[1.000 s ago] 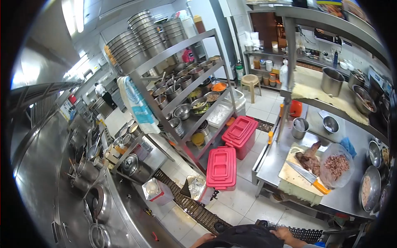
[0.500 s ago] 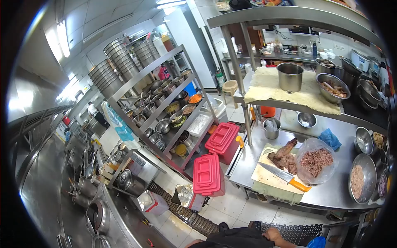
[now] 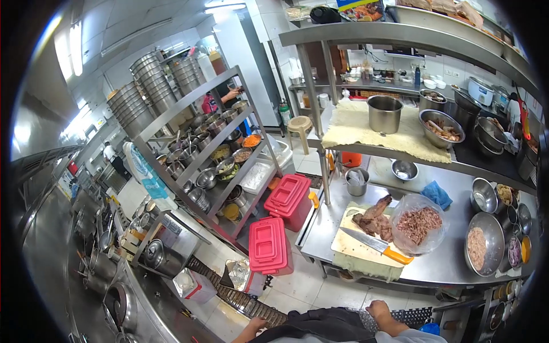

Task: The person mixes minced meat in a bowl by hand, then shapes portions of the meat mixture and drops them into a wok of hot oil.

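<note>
At the bottom edge my left hand (image 3: pixel 257 323) hangs beside my dark apron; its fingers are too small and blurred to make out. My right hand (image 3: pixel 377 309) is curled in front of the steel table, below the cutting board (image 3: pixel 344 244). On that board lie a knife (image 3: pixel 366 239) with an orange handle and a piece of cooked meat (image 3: pixel 375 220). A clear plastic bag (image 3: pixel 420 224) of chopped meat sits to the right of the board. Farther right is a steel bowl (image 3: pixel 484 244) with pale minced food.
Two red lidded bins (image 3: pixel 270 246) stand on the floor left of the table. Behind them is a steel rack (image 3: pixel 189 140) full of pots and bowls. A stove counter (image 3: pixel 154 297) runs along the left. Two other people (image 3: pixel 116 160) are farther back.
The view has swung right, bringing the table toward the middle. My left hand shows more, and my right hand is higher in view. Another person's arm has appeared behind the rack.
</note>
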Demonstrator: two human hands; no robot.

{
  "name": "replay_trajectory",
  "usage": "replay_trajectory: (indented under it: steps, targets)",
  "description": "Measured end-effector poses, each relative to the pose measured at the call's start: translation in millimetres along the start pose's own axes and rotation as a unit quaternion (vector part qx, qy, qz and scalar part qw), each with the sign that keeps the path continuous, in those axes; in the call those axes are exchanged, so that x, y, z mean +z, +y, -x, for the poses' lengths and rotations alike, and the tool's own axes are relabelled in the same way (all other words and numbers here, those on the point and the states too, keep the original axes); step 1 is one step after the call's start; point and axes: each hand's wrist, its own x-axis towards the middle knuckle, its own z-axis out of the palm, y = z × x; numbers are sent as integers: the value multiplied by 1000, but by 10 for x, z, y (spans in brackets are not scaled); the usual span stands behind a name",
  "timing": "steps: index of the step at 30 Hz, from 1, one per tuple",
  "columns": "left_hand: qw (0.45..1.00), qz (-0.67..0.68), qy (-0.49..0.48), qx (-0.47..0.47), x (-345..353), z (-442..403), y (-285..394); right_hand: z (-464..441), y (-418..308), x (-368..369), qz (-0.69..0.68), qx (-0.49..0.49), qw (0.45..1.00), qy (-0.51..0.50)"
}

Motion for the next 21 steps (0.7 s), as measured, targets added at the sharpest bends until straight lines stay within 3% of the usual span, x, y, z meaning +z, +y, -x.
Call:
replay_trajectory:
  steps: [1, 3, 4, 5, 6, 7, 9, 11, 12, 14, 17, 21]
  targets:
    - [1000, -5, -7, 20, 7, -2, -2, -16, 16, 28, 7, -4, 1000, -15]
    - [954, -179, 5, 239, 20, -179, -224, 6, 108, 131, 9, -14, 1000, -11]
    - [841, -325, 14, 431, 93, -230, -391, 54, 139, 139, -1, -18, 1000, -4]
    - [901, -288, -3, 323, 204, -186, -320, 175, 70, 6, -6, -14, 1000, -8]
    - [927, -259, -15, 270, 285, -209, -263, 176, 43, -95, -7, -18, 999, -39]
    - [949, -229, -23, 216, 364, -213, -187, 294, 51, -176, -62, -18, 998, 14]
    - [950, -212, -46, 227, 561, -430, -148, 412, 78, -273, -80, 40, 996, 6]
    - [983, -178, -23, 32, 769, -593, -44, 517, 220, -249, -72, 51, 996, 5]
    - [981, -187, -29, 35, 799, -623, 17, 600, 259, -289, -71, 54, 996, 5]
    - [967, -166, -65, 181, 819, -736, 192, 714, 471, -157, -76, 80, 994, 27]
    - [976, -193, -38, 94, 622, -230, 1062, 1002, 731, -40, -49, 102, 993, 43]
    - [956, -230, 25, 181, 549, -499, 1322, 1146, 979, 189, -22, 128, 986, 108]
